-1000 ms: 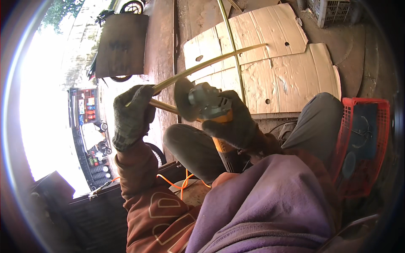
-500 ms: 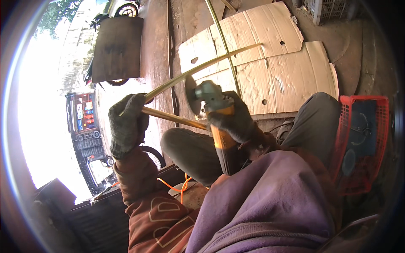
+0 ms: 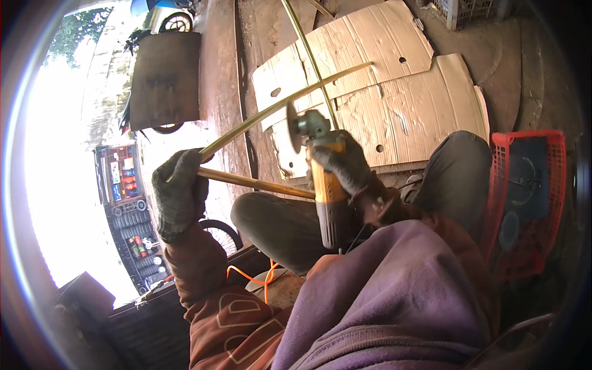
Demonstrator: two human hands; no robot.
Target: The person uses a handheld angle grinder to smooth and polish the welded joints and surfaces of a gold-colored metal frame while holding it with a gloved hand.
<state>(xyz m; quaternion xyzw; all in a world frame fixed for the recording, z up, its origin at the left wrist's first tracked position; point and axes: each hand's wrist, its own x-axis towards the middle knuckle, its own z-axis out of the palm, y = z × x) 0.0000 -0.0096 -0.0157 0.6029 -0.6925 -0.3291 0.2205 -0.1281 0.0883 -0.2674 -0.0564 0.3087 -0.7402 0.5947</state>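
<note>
- Now the left hand (image 3: 179, 191), in a grey glove, is closed around the near ends of two golden strips; whether they join inside the fist is hidden.
- The upper strip (image 3: 271, 111) slants up and rightward from the fist; its far end lies over the cardboard (image 3: 413, 111), crossing a third strip (image 3: 305, 46) that runs toward the top edge.
- The lower strip (image 3: 256, 181) runs rightward, nearly level, above the left knee (image 3: 271, 228); its right end meets the outline of the grinder (image 3: 330, 191), though I cannot tell whether they touch.
- The right hand (image 3: 345, 163), gloved too, is wrapped around the grinder's orange body, near the head; the dark handle points down toward the lap.
- The disc (image 3: 293, 128) faces left, seen nearly edge-on; its top is just beside the upper strip, contact unclear; the rest of it stands between the two strips.
- The cardboard lies on the floor beyond the knees, in overlapping sheets with small holes; a red crate (image 3: 542, 246) stands beside the right knee (image 3: 456, 166), a grey crate (image 3: 453, 15) at the top.
- An orange cord (image 3: 269, 277) loops below the left knee; a dark board (image 3: 165, 80) stands at upper left, with a wheel (image 3: 177, 22) above it.
</note>
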